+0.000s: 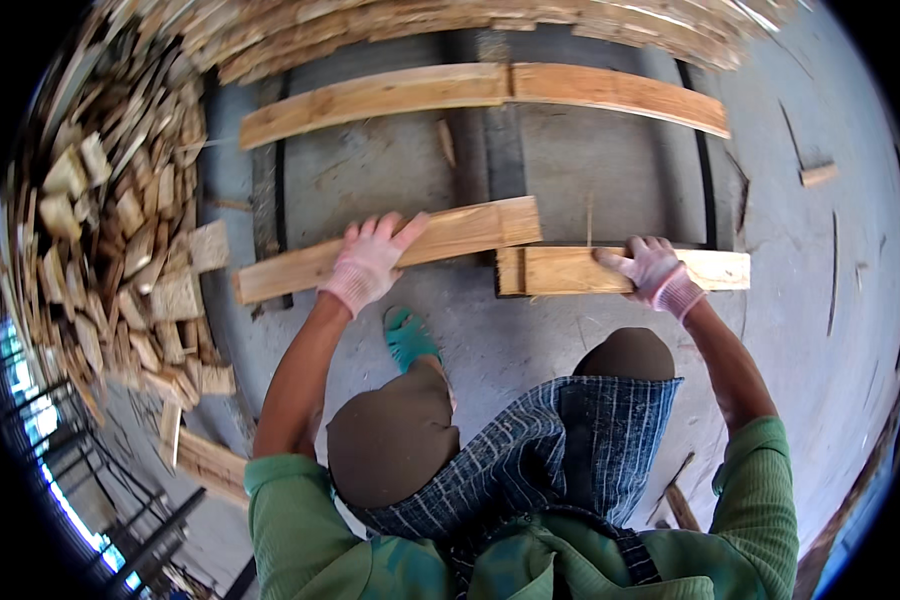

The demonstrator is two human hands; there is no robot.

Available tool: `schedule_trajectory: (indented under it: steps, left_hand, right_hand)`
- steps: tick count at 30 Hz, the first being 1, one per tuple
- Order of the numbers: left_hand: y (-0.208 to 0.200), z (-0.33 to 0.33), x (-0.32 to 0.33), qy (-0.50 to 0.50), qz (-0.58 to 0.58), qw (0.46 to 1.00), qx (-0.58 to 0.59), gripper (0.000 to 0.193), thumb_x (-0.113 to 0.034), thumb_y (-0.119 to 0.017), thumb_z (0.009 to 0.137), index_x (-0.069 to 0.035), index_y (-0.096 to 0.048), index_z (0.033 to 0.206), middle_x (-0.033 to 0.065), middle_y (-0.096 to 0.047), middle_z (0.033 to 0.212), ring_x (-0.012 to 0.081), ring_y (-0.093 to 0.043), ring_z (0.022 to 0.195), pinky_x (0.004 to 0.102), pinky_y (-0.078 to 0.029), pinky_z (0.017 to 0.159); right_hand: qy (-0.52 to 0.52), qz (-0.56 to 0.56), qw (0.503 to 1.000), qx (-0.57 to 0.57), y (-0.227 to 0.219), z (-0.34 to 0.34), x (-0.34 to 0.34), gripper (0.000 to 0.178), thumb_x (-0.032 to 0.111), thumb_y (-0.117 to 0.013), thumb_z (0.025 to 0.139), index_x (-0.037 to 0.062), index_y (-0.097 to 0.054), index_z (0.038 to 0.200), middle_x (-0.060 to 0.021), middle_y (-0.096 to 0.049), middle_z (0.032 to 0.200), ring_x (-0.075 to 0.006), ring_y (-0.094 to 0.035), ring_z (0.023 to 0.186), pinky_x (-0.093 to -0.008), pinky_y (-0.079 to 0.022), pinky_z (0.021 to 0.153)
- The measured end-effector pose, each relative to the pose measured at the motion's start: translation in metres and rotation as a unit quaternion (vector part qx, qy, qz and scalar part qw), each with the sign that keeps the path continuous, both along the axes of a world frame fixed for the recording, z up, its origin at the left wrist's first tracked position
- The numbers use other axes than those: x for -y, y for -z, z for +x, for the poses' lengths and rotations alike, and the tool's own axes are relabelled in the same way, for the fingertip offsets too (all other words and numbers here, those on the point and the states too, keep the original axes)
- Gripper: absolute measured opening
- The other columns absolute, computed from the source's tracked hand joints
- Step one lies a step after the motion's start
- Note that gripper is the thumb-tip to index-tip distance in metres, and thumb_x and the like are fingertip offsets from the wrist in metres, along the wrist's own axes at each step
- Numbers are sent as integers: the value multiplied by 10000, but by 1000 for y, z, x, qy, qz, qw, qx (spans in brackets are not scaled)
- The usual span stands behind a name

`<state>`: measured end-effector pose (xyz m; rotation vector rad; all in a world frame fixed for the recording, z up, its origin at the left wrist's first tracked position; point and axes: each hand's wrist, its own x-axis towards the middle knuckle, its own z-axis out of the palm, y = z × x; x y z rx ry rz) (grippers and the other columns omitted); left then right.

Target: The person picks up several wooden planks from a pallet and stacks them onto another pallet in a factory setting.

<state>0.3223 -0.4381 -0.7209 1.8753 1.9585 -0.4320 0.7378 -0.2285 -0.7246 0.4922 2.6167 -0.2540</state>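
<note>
My left hand (366,265), in a pale pink work glove, is closed over a wooden board (465,231). That board lies at a slant, its right end farther from me. My right hand (658,275), gloved alike, grips a second board (570,270) with the fingers over its far edge. Another piece of wood (510,271) shows at this board's left end, seemingly beneath it. The two boards' inner ends come close together over a dark middle rail (503,150). What lies under my palms is hidden.
Two boards (380,93) (620,92) lie end to end across the dark rails farther off. Behind them stands a large stack of boards (450,30). A heap of wood offcuts (135,250) fills the left side. Scraps (818,175) lie on the grey floor (800,290).
</note>
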Motion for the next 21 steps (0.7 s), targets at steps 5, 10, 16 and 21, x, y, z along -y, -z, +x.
schedule_trajectory:
  steps: [5, 10, 16, 21]
  left_hand:
    - [8, 2, 12, -17, -6, 1000, 24, 991, -232, -818, 785, -284, -263, 1604, 139, -454, 1472, 355, -445, 1361, 534, -322, 1117]
    - [19, -1, 14, -11, 13, 1000, -4, 994, -217, -811, 796, -297, -248, 1611, 155, -434, 1501, 386, -447, 1356, 540, -322, 1121]
    - [29, -5, 8, -15, 49, 998, -30, 953, -169, -789, 813, -294, -269, 1603, 171, -435, 1504, 394, -459, 1356, 558, -327, 1126]
    - [15, -1, -6, -24, 0, 1000, 19, 989, -213, -814, 795, -199, -243, 1602, 192, -433, 1513, 376, -406, 1420, 550, -283, 1179]
  right_hand:
    - [-11, 11, 998, -53, -2, -3, 0, 949, 226, -904, 607, 303, -475, 1450, -128, -577, 1029, -347, -604, 958, -488, -492, 863]
    - [-6, 14, 999, -43, 11, 8, 2, 1005, 259, -918, 616, 377, -430, 1486, -125, -569, 1106, -336, -609, 1029, -508, -486, 919]
    - [13, 3, 999, -49, 14, 9, 0, 962, 247, -898, 650, 344, -442, 1491, -130, -586, 1096, -337, -609, 1041, -499, -483, 929]
    - [17, 17, 1000, 9, 1, 4, -3, 906, 260, -850, 740, 338, -402, 1523, -131, -596, 1068, -341, -614, 1048, -494, -475, 944]
